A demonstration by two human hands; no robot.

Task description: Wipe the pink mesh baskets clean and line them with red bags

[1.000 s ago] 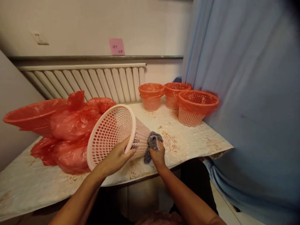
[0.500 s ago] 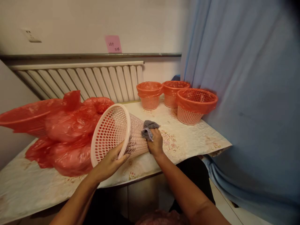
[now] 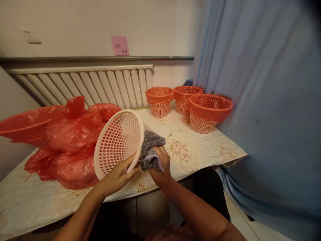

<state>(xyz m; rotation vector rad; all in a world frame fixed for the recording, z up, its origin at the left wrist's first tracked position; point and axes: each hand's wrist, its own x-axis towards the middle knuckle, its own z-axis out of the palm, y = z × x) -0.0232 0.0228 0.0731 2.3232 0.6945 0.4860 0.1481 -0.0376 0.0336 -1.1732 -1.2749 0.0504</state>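
A pale pink perforated basket (image 3: 117,140) lies tilted on its side, its wide mouth facing left and toward me. My left hand (image 3: 117,177) grips the lower right part of its rim. My right hand (image 3: 162,165) is closed on a grey cloth (image 3: 151,147), which lies against the outer side of the basket just behind the rim. The cloth and my right hand hide much of the basket's side and base.
Red plastic bags (image 3: 75,144) are heaped on the left of the cloth-covered table (image 3: 200,150). Three baskets with red liners (image 3: 160,97) stand at the back right. A blue curtain (image 3: 271,117) hangs at the right, a radiator (image 3: 85,87) behind.
My right hand and the grey cloth have moved left and toward me, closer to the rim. The basket's mouth has turned a little more toward me.
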